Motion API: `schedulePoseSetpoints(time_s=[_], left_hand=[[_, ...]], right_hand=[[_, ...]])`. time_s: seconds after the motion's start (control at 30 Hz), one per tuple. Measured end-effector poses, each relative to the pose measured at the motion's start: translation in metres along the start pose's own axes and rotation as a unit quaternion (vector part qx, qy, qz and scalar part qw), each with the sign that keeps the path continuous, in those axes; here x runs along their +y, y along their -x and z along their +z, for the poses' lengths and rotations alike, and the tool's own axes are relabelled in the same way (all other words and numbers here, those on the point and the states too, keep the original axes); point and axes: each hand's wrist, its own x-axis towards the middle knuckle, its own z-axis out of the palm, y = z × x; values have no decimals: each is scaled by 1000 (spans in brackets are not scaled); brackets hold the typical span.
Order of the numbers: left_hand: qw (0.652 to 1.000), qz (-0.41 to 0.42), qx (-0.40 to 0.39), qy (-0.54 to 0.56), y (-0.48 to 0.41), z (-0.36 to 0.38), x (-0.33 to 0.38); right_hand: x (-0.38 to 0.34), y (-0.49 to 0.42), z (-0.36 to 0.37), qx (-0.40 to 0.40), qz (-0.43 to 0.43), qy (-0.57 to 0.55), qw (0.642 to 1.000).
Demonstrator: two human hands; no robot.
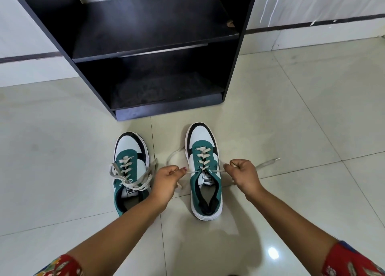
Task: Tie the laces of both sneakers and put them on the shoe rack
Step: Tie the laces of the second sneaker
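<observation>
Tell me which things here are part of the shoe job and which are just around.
Part of the job: right sneaker, its laces held by left hand and right hand; left sneaker; shoe rack.
Just around: floor, wall.

Glossy floor tiles point(270, 113), matt dark wood-look rack point(145, 25), woven cloth laces point(203, 157).

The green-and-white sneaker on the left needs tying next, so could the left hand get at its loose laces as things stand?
Probably yes: the left hand sits right beside that green-and-white sneaker, nothing between, but must first release the lace it grips.
</observation>
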Motion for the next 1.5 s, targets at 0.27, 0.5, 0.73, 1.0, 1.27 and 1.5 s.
schedulePoseSetpoints(time_s=[0.27, 0.5, 0.73, 1.0, 1.27, 1.5], left_hand=[[991, 61, 12, -121, 1, -8, 4], [983, 57, 57, -163, 23, 7, -3], [995, -45, 60, 59, 23, 31, 14], [996, -60, 51, -42, 9, 39, 24], [990, -48, 90, 101, 10, 34, 26], [944, -127, 86, 293, 5, 20, 26]], right_hand=[[6, 6, 4, -38, -9, 67, 997], [-7, 35, -15, 27, -31, 241, 970], [-26, 28, 18, 7, 169, -179, 969], [-43, 31, 24, 20, 163, -221, 961], [-41, 34, 27, -38, 151, -327, 932], [-37, 29, 36, -47, 198, -370, 906]])
